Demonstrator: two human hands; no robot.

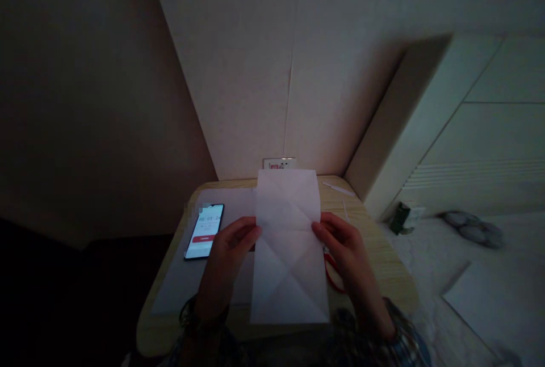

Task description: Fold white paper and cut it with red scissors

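Observation:
A creased white sheet of paper [289,276] is held up in front of me, taller than it is wide. Diagonal fold lines cross its upper and lower halves, and one crease runs across the middle. My left hand [230,253] pinches its left edge between thumb and fingers. At about the same height, my right hand [343,247] pinches the right edge. Behind the right hand and the paper, red-handled scissors [333,274] lie partly hidden on the table. A phone [205,232] with a lit timer screen lies left of my left hand.
The small wooden table [385,267] stands against the wall. White paper [170,290] lies beneath the phone, and thin paper strips [338,188] are at the back right. A wall socket [279,163] sits behind. On the right are a small box [406,218], grey slippers or a similar soft item [472,229] and another white sheet [489,299].

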